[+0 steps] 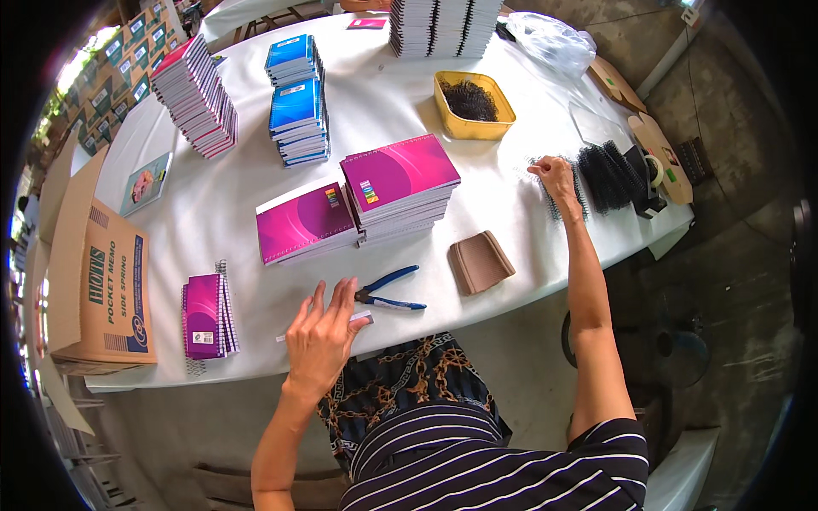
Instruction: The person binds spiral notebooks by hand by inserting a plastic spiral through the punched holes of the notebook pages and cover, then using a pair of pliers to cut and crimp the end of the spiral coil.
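My left hand lies near the table's front edge, fingers stretched out, over a thin white-edged strip, possibly a small notebook mostly hidden beneath it. Just beyond the fingertips are blue-handled pliers, jaws toward the hand. My right hand reaches to the right side with fingers pinched together, above thin dark wire coils. Whatever the pinch holds is too small to make out. Beside it sits a thick bundle of black spiral coils. Two stacks of purple notebooks stand mid-table.
Small purple notebooks lie beside an open cardboard box at left. Behind rise blue notebook stacks and a tall red-covered stack. A yellow tub holds black coils. A brown block sits near the front edge.
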The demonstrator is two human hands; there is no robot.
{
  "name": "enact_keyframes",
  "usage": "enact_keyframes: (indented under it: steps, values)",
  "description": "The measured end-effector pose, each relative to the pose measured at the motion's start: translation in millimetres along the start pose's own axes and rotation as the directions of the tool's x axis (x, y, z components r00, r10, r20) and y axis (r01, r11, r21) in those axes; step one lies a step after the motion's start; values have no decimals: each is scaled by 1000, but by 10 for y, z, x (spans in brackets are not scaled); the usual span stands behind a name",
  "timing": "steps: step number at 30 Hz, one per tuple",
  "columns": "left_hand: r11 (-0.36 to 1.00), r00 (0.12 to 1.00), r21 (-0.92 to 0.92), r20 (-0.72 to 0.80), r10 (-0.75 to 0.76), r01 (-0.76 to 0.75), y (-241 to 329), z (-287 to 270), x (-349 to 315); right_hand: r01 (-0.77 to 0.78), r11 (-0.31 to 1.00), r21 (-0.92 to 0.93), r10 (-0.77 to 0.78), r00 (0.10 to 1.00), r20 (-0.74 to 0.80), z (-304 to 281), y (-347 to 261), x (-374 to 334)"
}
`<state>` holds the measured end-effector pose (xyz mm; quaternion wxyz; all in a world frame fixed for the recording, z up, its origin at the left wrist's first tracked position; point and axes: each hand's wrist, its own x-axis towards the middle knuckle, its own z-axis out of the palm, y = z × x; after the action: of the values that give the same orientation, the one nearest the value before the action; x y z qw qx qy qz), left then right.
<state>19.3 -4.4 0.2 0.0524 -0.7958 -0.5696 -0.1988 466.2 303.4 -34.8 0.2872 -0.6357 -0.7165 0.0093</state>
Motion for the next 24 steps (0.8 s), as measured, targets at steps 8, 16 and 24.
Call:
enact_keyframes:
  steps: [8,16,24]
  values:
    - [999,999,8,-21,-38,38,-29,57,-16,254,961,-110,-263,962,-79,-431,-829,-123]
    - [999,999,3,8,-38,38,-22,64,18,33,616,787,-542,742,393,-297,-2653,-1686]
    - [1000,1000,5,2,-16,16,-61,52,18,68,572,817,-667,618,416,-29,-2713,-1667]
